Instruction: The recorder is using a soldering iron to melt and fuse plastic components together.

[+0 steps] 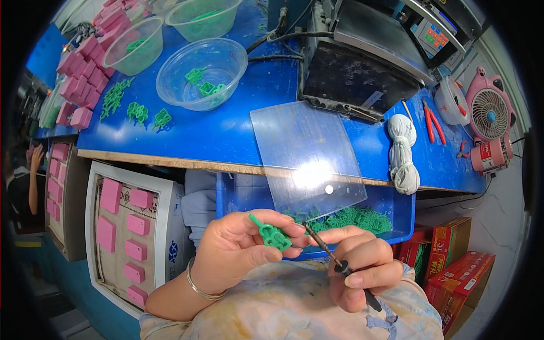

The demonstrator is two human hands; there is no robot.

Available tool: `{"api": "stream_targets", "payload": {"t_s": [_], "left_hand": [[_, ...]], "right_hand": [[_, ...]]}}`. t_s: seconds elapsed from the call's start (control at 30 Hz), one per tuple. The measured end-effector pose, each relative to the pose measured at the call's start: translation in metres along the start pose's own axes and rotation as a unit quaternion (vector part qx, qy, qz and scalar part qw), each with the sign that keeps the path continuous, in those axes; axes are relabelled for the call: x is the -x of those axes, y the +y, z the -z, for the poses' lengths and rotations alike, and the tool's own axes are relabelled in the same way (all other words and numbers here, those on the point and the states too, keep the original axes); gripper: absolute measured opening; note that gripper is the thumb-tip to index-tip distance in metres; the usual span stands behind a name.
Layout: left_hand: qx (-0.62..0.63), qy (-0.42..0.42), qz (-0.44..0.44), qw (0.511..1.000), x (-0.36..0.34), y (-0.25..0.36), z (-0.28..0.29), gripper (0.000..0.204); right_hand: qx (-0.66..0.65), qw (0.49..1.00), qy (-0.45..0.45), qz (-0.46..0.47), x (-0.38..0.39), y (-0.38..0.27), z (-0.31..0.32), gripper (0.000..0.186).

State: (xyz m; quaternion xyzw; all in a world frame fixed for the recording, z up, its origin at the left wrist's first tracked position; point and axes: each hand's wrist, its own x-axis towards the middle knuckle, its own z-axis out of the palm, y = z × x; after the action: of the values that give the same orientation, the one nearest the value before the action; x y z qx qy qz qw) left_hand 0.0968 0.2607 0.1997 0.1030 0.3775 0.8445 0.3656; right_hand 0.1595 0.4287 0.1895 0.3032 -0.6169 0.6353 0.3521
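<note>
My left hand holds a small green wax piece with openings through it and a thin stem pointing up to the left. Thumb and fingers pinch it in front of my body. In my right hand is a soldering iron with a black handle and a thin metal shaft. Its tip points up and left, near my left fingertips and just right of the wax piece. Whether the tip touches the wax cannot be made out. Beneath the hands' far side sits a blue tray with many green wax scraps.
A clear sheet overhangs the blue table. Clear bowls hold green pieces; pink blocks are stacked left. A dark machine, string bundle, red-handled pliers and pink fan stand right. Another person's arm shows far left.
</note>
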Motion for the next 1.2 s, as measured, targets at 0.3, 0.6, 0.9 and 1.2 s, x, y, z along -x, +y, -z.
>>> {"api": "stream_targets", "payload": {"t_s": [0.3, 0.6, 0.9, 1.2], "left_hand": [[-0.046, -0.001, -0.063, 0.997, 0.0, 0.0, 0.002, 0.036], [-0.057, -0.004, -0.059, 0.997, 0.0, 0.001, 0.002, 0.039], [-0.024, 0.006, -0.028, 0.999, 0.003, -0.001, 0.004, 0.037], [-0.029, 0.007, -0.025, 0.999, 0.005, -0.002, 0.005, 0.042]], "right_hand": [[0.015, 0.996, -0.017, -0.092, 0.001, -0.005, 0.008, 0.023], [0.005, 0.996, -0.014, -0.089, 0.003, -0.004, 0.009, 0.025], [0.017, 0.999, -0.03, 0.016, -0.005, 0.0, -0.001, 0.016], [0.015, 0.998, -0.06, 0.007, -0.003, 0.0, 0.001, 0.015]]}}
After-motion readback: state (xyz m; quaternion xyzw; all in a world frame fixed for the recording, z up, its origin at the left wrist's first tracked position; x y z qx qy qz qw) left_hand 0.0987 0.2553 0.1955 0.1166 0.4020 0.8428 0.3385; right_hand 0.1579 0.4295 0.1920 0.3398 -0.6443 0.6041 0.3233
